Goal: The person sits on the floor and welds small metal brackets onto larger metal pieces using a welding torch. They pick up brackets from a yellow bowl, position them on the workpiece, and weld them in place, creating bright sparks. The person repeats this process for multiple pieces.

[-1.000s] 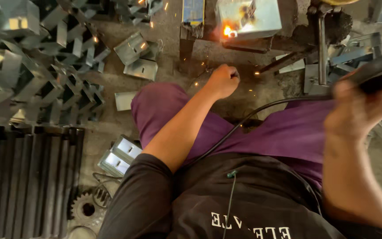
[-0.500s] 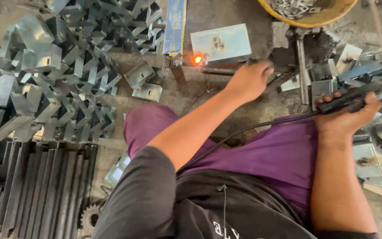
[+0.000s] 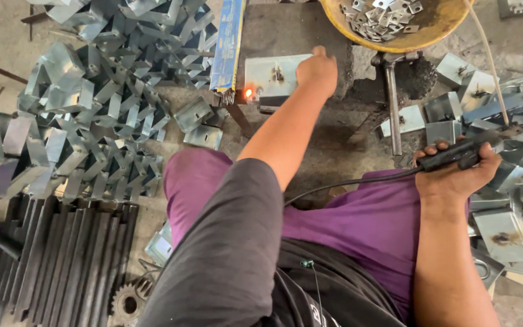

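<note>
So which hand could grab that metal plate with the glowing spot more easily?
Probably the left. The left hand is right at the metal plate's edge, while the right hand sits farther back, already gripping the black welding holder.

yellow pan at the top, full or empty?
Partly filled. The yellow pan holds a heap of small metal plates, with bare yellow bottom showing beside them. Its far side is cut off by the frame.

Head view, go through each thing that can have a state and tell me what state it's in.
Left hand: resting on the metal plate.
Metal plate: flat, a spot at its left edge glowing orange.
Right hand: closed around the welding holder.
Welding holder: lifted, away from the plate.
Yellow pan: holding small metal pieces.
Metal brackets: heaped loosely on the floor.
</note>
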